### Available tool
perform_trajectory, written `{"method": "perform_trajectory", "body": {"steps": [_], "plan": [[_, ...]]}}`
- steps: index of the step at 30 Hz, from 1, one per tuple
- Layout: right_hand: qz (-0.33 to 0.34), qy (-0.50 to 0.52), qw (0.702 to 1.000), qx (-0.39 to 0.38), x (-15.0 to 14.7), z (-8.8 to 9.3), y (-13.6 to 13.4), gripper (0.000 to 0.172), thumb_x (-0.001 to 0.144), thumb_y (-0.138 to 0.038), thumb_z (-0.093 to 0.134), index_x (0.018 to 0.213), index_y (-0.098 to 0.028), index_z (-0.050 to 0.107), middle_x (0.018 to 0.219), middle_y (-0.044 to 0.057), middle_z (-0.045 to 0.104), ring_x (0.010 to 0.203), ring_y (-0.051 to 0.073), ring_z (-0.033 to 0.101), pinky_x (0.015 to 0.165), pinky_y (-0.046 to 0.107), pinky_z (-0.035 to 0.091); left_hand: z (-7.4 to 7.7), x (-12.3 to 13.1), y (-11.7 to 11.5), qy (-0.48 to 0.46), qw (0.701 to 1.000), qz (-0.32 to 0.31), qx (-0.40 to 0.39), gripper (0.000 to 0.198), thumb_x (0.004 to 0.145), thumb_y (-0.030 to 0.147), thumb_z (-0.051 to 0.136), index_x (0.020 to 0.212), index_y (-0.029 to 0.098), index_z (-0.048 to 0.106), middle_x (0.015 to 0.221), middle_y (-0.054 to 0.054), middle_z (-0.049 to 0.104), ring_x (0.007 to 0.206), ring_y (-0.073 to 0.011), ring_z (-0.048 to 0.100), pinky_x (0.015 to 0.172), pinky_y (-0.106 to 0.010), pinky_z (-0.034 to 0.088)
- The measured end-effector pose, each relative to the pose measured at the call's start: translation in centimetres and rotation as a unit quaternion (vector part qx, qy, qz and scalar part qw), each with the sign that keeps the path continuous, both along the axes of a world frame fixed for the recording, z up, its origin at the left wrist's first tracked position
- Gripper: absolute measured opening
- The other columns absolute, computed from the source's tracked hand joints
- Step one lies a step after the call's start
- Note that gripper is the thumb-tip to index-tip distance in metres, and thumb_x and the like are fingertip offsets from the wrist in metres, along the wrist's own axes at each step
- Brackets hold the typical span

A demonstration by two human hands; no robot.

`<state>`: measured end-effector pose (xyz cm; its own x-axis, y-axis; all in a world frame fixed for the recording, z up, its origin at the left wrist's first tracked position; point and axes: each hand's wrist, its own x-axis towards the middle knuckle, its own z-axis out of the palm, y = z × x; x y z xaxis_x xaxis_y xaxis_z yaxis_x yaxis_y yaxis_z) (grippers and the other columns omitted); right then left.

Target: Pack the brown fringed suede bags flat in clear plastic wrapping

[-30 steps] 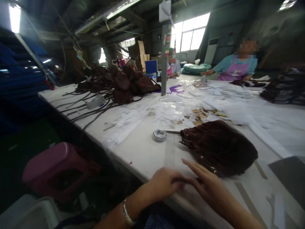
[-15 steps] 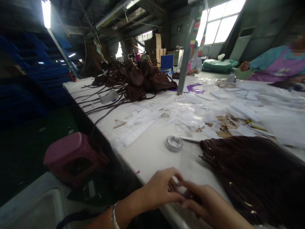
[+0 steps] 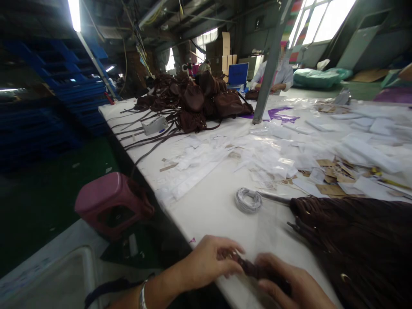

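My left hand (image 3: pixel 214 259), with a silver bracelet at the wrist, curls its fingers around one end of a dark brown leather strap (image 3: pixel 248 268). My right hand (image 3: pixel 286 279) grips the other end, low over the table's near edge. The strap looks bunched up, and part of it is hidden by the fingers. On the table (image 3: pixel 206 214) just beyond the hands lies a coil wrapped in greyish white (image 3: pixel 248 200), joined by a wrapped length to a dark brown fringed bag (image 3: pixel 357 244) at the right.
Plastic wrappers (image 3: pixel 267 150) and brown card tags (image 3: pixel 337 171) litter the table. Farther back stand a heap of brown bags (image 3: pixel 199 101) and a grey post (image 3: pixel 267 81). A pink stool (image 3: pixel 109 201) is on the floor at left. A co-worker (image 3: pixel 277 77) sits across the table.
My hands have moved slightly apart, and the brown strap between them now shows. The view has swung left, shifting the scene to the right.
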<state>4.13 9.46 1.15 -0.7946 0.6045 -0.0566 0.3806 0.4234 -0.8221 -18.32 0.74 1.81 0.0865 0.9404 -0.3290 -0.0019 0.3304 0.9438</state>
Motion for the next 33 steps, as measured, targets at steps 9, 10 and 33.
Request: {"method": "perform_trajectory", "body": {"steps": [9,10,33], "plan": [[0.029,0.031,0.995,-0.093,-3.3,1.6,0.4,0.022,0.091,-0.029,0.058,0.108,-0.023,0.071,0.101,0.004,0.074,0.092,0.02,0.068,0.084,0.029,0.051,0.0,-0.4,0.7,-0.036,0.998,0.041,-0.009,0.028,0.077,0.029,0.074,0.099,0.016,0.064,0.089,-0.005,0.071,0.078,-0.0165,0.066,0.073,-0.028,0.052],[0.016,0.034,0.994,-0.105,-3.5,1.5,0.3,0.021,0.09,-0.03,0.059,0.106,-0.023,0.071,0.099,0.003,0.075,0.089,0.019,0.068,0.082,0.028,0.052,0.0,-0.5,0.6,-0.041,0.998,0.039,-0.011,0.029,0.078,0.03,0.073,0.102,0.016,0.064,0.091,-0.006,0.071,0.082,-0.0172,0.067,0.076,-0.029,0.053],[-0.004,0.036,0.997,-0.069,-3.9,-2.5,-0.8,0.033,0.09,-0.048,0.054,0.084,-0.023,0.073,0.077,0.003,0.072,0.074,0.02,0.067,0.069,0.024,0.051,-0.4,-11.1,6.4,0.231,0.95,0.192,0.083,0.039,0.083,0.05,0.065,0.097,0.015,0.074,0.085,-0.008,0.072,0.07,-0.0174,0.068,0.064,-0.027,0.054]]}}
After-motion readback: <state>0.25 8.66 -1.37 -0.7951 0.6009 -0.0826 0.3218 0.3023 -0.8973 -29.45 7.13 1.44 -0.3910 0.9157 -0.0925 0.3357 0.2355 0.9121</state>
